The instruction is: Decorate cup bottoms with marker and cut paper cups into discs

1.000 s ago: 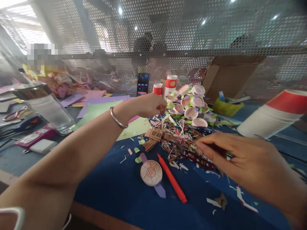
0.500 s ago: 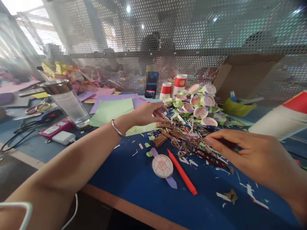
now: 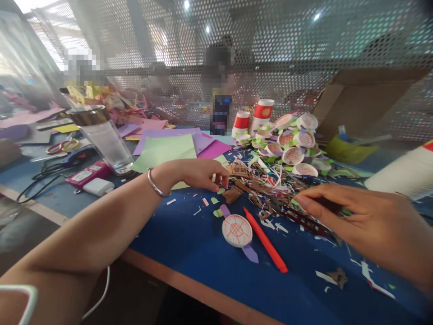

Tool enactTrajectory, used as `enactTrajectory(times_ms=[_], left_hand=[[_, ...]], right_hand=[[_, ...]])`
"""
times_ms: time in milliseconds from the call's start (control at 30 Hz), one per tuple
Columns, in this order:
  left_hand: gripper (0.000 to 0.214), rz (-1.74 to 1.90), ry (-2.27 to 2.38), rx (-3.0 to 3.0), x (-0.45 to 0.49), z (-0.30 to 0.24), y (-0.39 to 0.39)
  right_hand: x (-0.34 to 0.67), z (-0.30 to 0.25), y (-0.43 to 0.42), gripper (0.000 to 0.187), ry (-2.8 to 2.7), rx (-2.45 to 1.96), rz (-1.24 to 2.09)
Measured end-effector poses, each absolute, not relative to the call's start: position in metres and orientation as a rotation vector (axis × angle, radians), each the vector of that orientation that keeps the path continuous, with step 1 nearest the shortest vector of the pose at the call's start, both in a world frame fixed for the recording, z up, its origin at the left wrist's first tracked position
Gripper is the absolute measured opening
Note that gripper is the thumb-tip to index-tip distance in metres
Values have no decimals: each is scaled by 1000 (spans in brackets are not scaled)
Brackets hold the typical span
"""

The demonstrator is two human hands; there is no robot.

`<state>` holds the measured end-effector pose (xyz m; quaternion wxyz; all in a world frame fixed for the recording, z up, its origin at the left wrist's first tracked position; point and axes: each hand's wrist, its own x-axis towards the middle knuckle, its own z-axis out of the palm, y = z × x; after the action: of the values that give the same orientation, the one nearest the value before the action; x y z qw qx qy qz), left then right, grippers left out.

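My left hand (image 3: 204,174), with a silver bangle at the wrist, hovers low over the blue table at the left edge of a pile of paper scraps (image 3: 270,189). Its fingers are bent but apart, close to a small green scrap (image 3: 221,191). My right hand (image 3: 361,221) is at the pile's right side, thumb and forefinger pressed together; whatever they may pinch is hidden. Beneath it lies a dark red object (image 3: 306,219), partly covered. In front lies a round paper disc (image 3: 237,230) with a red turtle-shell drawing and purple strips, beside a red marker (image 3: 265,239).
Several similar discs (image 3: 292,155) are heaped behind the scraps, near red-and-white paper cups (image 3: 262,115). A phone (image 3: 220,115) stands against the mesh panel. To the left are coloured paper (image 3: 165,151), a glass tumbler (image 3: 108,144) and a pink power bank (image 3: 88,174).
My left hand has lowered towards the table and drawn slightly left, its fingers now pointing down. My right hand stays by the scraps. The view has shifted a little.
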<state>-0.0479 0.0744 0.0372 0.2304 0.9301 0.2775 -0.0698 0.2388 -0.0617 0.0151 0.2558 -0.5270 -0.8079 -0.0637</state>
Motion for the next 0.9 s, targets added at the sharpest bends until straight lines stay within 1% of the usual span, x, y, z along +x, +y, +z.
enactTrajectory(times_ms=[233, 333, 467, 533, 600, 700, 900], left_hand=[[8, -155, 766, 2607, -53, 45, 75], [11, -124, 760, 2567, -63, 58, 73], [23, -348, 675, 2458, -73, 67, 71], [28, -341, 781, 2516, -79, 68, 75], [31, -217, 947, 2612, -87, 70, 83], [31, -205, 1165, 2675, -100, 71, 93], [17, -381, 1235, 2690, -102, 53, 100]], right_hand=[[239, 13, -62, 20, -2183, -1436, -190], [240, 10, -62, 19, -2196, -1434, -190], [238, 9, -62, 20, -2191, -1456, -165], [236, 10, -62, 22, -2189, -1468, -178], [236, 12, -61, 27, -2204, -1425, -210], [238, 12, -59, 30, -2237, -1364, -250], [240, 7, -57, 27, -2237, -1335, -322]])
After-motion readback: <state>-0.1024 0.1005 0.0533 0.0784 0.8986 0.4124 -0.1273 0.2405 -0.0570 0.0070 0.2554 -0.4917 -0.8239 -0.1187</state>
